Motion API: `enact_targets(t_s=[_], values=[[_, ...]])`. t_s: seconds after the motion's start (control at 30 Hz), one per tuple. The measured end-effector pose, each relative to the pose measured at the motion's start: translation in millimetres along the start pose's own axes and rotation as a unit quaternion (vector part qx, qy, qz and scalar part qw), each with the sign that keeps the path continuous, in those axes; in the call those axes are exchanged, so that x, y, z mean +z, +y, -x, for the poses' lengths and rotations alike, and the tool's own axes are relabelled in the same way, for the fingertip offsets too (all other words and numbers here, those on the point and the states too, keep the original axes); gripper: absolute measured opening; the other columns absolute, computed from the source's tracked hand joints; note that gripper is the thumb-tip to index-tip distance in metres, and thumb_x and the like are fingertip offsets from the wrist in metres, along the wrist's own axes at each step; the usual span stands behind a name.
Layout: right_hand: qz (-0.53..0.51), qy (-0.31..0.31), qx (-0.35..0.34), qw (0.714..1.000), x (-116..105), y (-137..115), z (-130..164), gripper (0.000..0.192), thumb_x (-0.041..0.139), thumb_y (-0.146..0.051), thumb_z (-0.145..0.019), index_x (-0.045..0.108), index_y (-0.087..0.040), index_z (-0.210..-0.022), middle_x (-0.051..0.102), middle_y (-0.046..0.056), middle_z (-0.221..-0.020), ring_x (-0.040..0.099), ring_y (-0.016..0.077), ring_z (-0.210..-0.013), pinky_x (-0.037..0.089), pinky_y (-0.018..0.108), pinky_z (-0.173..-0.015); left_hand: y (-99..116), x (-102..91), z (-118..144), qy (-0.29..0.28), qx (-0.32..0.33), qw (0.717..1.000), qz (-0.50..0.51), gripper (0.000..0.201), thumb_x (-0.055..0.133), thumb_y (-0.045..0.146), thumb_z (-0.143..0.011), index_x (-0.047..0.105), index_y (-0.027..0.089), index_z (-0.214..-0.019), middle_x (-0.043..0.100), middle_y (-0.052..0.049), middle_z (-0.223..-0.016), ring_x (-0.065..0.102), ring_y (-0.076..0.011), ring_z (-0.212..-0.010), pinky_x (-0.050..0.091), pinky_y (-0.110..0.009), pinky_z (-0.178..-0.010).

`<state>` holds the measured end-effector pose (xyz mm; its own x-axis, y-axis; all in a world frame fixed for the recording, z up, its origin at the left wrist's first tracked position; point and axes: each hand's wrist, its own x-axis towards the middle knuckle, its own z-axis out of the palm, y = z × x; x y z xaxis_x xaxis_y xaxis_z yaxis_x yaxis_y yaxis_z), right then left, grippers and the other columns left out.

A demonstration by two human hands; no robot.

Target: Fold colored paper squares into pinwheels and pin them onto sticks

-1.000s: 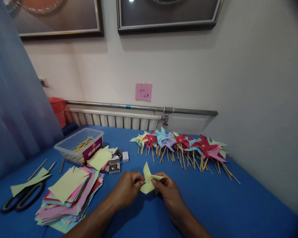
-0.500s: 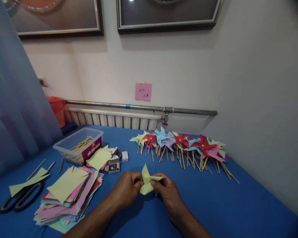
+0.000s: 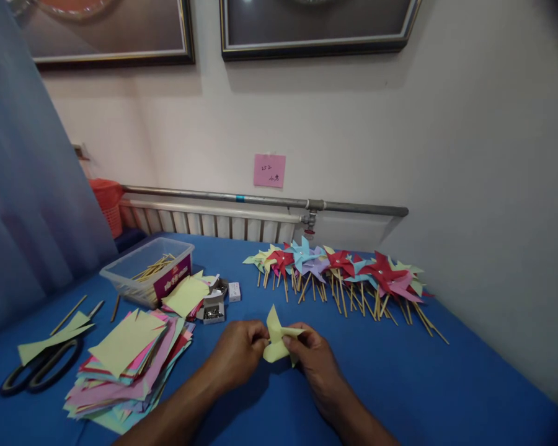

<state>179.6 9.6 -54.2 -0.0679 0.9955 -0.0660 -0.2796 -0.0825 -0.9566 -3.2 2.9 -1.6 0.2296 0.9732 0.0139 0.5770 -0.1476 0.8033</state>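
Observation:
Both my hands meet over the blue table, pinching a pale yellow paper piece folded partly into a pinwheel shape. My left hand grips its left side with thumb and fingers. My right hand holds the right side, a folded tip over its fingers. One pointed flap stands up between the hands.
A row of finished coloured pinwheels on sticks lies behind the hands. To the left are a stack of coloured paper squares, black scissors, a clear tub of sticks and small boxes of pins.
The hands and yellow paper have hardly shifted; only small finger movements on the folds. The view has drifted slightly.

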Motion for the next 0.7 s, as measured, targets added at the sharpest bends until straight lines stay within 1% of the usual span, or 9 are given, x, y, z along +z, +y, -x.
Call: enact_targets(t_s=[0.1,0.3,0.4,0.5,0.7], values=[[0.000,0.007,-0.010,1.000,0.7,0.0,-0.7,0.038,0.092,-0.046,-0.062,0.070,-0.019,-0.078,0.064,-0.003,-0.064,0.051,0.0132,-0.059,0.038,0.025,-0.056,-0.6,0.4,0.3,0.005,0.006,1.000,-0.002,0.018,0.054,0.016,-0.084,0.071,0.018,-0.079,0.065,0.003,-0.068,0.056,-0.0128,-0.065,0.032,-0.024,-0.061],[-0.005,0.025,-0.027,0.999,1.2,1.4,-4.2,0.043,0.094,-0.047,-0.057,0.073,-0.019,-0.081,0.072,0.001,-0.073,0.062,0.0178,-0.068,0.047,0.028,-0.066,-2.9,0.8,-1.4,0.007,0.016,1.000,-0.006,0.017,0.055,0.018,-0.085,0.072,0.017,-0.080,0.065,0.002,-0.067,0.055,-0.0129,-0.064,0.032,-0.025,-0.061],[-0.002,0.021,-0.025,0.999,-0.1,2.3,-3.1,0.042,0.093,-0.047,-0.060,0.075,-0.018,-0.085,0.074,0.003,-0.076,0.065,0.0198,-0.071,0.049,0.030,-0.067,-1.0,0.8,-0.4,0.013,0.020,1.000,-0.009,0.018,0.055,0.017,-0.084,0.072,0.016,-0.079,0.065,0.002,-0.067,0.055,-0.0128,-0.065,0.032,-0.025,-0.061],[-0.001,0.011,-0.019,1.000,-0.8,2.5,-2.0,0.038,0.091,-0.046,-0.064,0.076,-0.018,-0.086,0.076,0.004,-0.077,0.066,0.0201,-0.072,0.049,0.029,-0.067,0.6,0.9,0.8,0.017,0.022,0.999,-0.016,0.017,0.056,0.017,-0.084,0.072,0.016,-0.078,0.066,0.001,-0.069,0.056,-0.0129,-0.066,0.032,-0.025,-0.062],[0.003,0.013,-0.023,1.000,-0.1,1.5,-1.9,0.037,0.091,-0.044,-0.062,0.077,-0.018,-0.084,0.075,0.003,-0.077,0.065,0.0191,-0.071,0.049,0.029,-0.067,1.5,1.6,1.3,0.023,0.019,0.999,-0.020,0.015,0.058,0.017,-0.083,0.071,0.016,-0.078,0.067,0.002,-0.069,0.056,-0.0129,-0.066,0.032,-0.024,-0.062]])
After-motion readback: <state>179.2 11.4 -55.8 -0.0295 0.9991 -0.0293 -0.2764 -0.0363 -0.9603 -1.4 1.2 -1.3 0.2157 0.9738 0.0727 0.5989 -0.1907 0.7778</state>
